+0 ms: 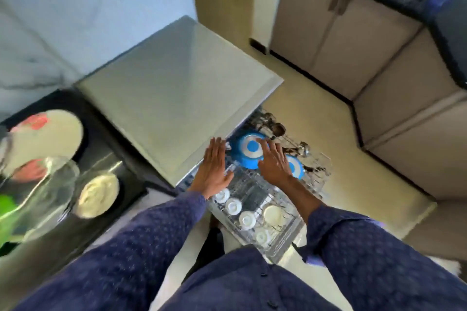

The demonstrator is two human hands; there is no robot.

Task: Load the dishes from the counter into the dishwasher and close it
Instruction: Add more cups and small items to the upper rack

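Left hand (214, 166): flat, fingers straight, at the dishwasher (174, 88) front edge.
Right hand (274, 159): released, fingers spread over the blue bowl (246, 150) in the rack (283, 240).

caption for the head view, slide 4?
Both hands open over the pulled-out dishwasher rack, blue bowls loaded.

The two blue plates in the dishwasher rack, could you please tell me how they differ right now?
The nearer-to-dishwasher blue plate shows almost whole, with the right hand resting on its rim; the farther blue plate is mostly hidden behind that hand and looks untouched. Both stand tilted in the rack and share blue and white rings.
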